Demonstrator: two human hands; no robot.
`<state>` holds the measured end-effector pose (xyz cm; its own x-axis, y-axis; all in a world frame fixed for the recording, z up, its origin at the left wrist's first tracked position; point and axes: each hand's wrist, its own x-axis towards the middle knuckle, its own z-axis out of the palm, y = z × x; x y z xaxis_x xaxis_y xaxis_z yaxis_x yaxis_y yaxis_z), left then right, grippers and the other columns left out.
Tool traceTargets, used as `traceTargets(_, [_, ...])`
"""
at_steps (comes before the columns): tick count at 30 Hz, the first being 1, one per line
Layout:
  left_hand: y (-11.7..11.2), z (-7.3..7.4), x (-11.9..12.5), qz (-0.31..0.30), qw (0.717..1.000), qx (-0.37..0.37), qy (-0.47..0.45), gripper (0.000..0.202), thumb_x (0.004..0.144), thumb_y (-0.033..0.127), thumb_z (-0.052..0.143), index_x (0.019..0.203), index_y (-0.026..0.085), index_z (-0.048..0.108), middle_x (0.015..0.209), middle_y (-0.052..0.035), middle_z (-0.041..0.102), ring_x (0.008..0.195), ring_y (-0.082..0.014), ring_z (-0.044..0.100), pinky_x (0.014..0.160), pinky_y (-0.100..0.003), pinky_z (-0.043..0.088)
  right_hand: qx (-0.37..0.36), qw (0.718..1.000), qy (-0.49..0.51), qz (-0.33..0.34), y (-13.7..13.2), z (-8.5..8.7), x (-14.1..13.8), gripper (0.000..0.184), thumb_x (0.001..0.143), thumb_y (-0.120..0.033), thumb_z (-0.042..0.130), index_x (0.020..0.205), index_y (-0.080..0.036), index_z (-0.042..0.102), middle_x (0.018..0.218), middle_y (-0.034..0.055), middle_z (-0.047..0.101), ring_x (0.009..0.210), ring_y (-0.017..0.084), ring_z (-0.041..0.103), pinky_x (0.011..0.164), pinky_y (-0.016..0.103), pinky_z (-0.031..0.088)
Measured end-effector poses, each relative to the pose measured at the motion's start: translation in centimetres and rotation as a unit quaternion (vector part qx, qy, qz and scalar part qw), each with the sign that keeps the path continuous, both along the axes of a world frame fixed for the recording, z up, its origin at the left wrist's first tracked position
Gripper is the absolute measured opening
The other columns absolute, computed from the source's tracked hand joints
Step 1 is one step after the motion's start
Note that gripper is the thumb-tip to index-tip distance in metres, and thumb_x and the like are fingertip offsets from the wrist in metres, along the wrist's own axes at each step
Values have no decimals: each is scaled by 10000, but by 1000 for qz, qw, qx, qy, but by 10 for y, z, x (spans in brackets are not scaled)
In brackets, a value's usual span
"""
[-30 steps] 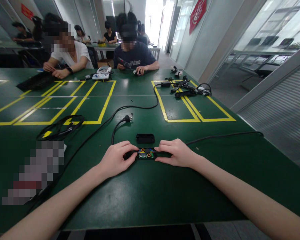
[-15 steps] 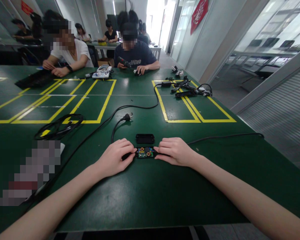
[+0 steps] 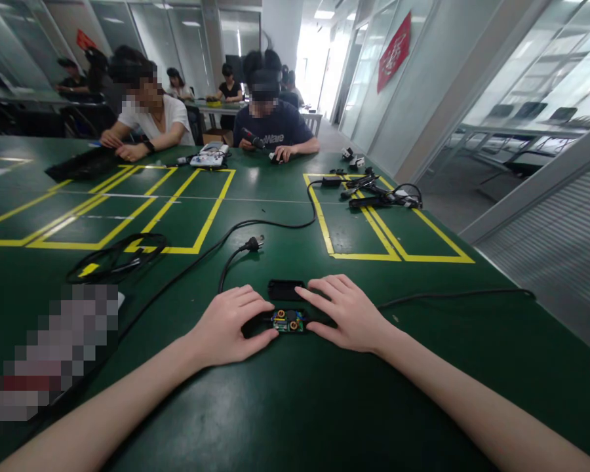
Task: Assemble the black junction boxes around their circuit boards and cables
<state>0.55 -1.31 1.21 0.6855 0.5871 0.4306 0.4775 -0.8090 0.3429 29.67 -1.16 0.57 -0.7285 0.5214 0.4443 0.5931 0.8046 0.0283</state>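
Observation:
An opened black power adapter (image 3: 288, 320) lies on the green table (image 3: 285, 406), its circuit board with copper coils showing. My left hand (image 3: 231, 326) rests curled over its left end, fingers on the case. My right hand (image 3: 347, 311) covers the right end; its fingers reach forward and touch the black cover (image 3: 284, 288) lying just behind. Black cables run out from under each hand, the left one ending in a plug (image 3: 252, 246).
A coiled black cable (image 3: 115, 257) lies left. Yellow tape boxes mark the table. More adapters and cords (image 3: 378, 193) sit far right. Two people sit across; one holds a tool (image 3: 253, 139). A blurred patch (image 3: 54, 347) is near left. The table edge drops off right.
My right hand's fingers have stretched forward onto the black cover. My left hand stays on the adapter's left end. The camera has tilted up slightly.

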Motion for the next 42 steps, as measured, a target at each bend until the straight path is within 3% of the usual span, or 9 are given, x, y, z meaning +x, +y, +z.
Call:
traceTargets(3, [2,-2,-1,26,999,0,33,523,873,435,788,1310,177,660,1135,-108,744,1000,-281,692,855,-417,573,-37,999,-25,-22,0,0,-1,498,1022,-448,595,1412,-141,641,1358,218,655,1176,338,630,962,506,537])
traceTargets(5, [2,-3,-3,38,998,-4,48,616,842,444,824,1365,178,637,1180,-116,721,1035,-293,680,889,-443,576,-46,998,-34,-18,-1,-1,-1,461,1031,-428,590,1386,-141,660,1389,227,641,1170,338,644,957,509,555])
traceTargets(10, [3,-5,-6,32,998,-11,55,485,856,354,817,1294,197,679,1172,-103,702,1046,-281,666,902,-441,575,-53,998,2,27,-4,-2,-5,327,1067,-322,532,1243,-125,726,1417,218,657,1141,315,679,947,499,597])
traceTargets(16, [3,-6,-7,16,999,-16,47,444,883,333,804,1290,204,685,1177,-102,703,1057,-274,665,901,-434,571,-78,994,71,22,-5,-5,-9,246,1058,-275,564,1148,-165,765,1429,167,679,1121,284,714,942,474,622])
traceTargets(21, [3,-7,-8,13,999,-17,45,453,887,335,807,1311,220,699,1174,-100,705,1058,-272,668,904,-430,572,-90,994,65,10,-7,-4,-8,219,1042,-276,597,1161,-189,759,1510,175,616,1195,296,708,971,497,615])
traceTargets(25, [3,-6,-8,6,999,-20,44,463,888,355,811,1322,234,705,1160,-97,709,1046,-269,668,904,-433,573,-90,994,48,25,-8,-2,-7,227,1052,-263,581,1180,-165,740,1455,190,658,1215,306,701,982,502,610])
traceTargets(32, [1,-4,-9,6,999,-19,39,437,909,348,787,1316,219,698,1183,-110,710,1059,-275,672,901,-440,577,-137,983,112,45,-6,-4,-5,189,1015,-256,654,1174,-198,737,1435,159,671,1246,283,670,1027,503,596])
traceTargets(37, [0,-5,-9,-1,999,-19,36,426,921,350,768,1318,216,691,1209,-123,709,1078,-280,676,909,-449,585,-168,961,213,60,-6,-4,-6,151,1009,-218,665,1136,-227,747,1366,135,704,1223,263,668,1010,495,600])
traceTargets(42, [-2,-4,-9,-7,1000,-6,30,391,940,329,736,1312,216,696,1212,-130,709,1086,-284,680,911,-446,588,-261,912,317,8,-7,-5,-12,203,997,-175,636,1149,-239,754,1240,101,734,1124,231,704,920,408,632])
